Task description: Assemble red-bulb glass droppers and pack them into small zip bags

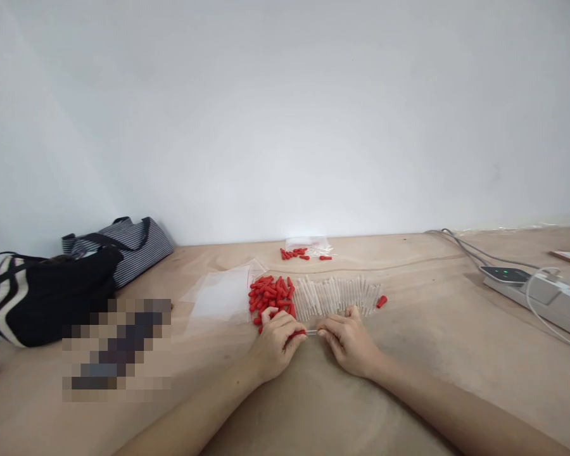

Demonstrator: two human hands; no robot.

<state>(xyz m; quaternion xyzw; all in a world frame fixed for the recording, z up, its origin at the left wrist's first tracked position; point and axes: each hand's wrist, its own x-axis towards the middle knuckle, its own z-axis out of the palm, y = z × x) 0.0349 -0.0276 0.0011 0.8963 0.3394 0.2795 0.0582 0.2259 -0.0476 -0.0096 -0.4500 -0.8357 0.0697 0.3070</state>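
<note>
We see a thin, clear, straight tube (pixel 312 332) lying level between two bare hands, just above or on the near part of the pale wooden tabletop (pixel 432 316); we cannot tell whether it touches the wood. At its left end sits a small red rubbery bulb (pixel 298 333), pinched between the thumb and fingers of the left hand (pixel 278 337). The right hand (pixel 349 341) has its thumb and fingertips closed on the tube's other end. We cannot tell how far the tube reaches into the bulb.

Just beyond the left hand we find a heap of matching red bulbs (pixel 268 291), and beside it, beyond the right hand, a long row of clear tubes (pixel 332 294) laid side by side. One loose red bulb (pixel 382 302) lies at the row's right end. Left of the heap are flat translucent plastic bags (pixel 221 294). Farther back, near the white wall (pixel 285 126), we see a smaller group of red bulbs (pixel 292 254) by a clear bag (pixel 306 242).

At far left stand a black bag with white stripes (pixel 66 294) and a finely striped bag (pixel 137 250); at right, a white power strip (pixel 551 305) carries a dark device with green lights (pixel 505 275).
</note>
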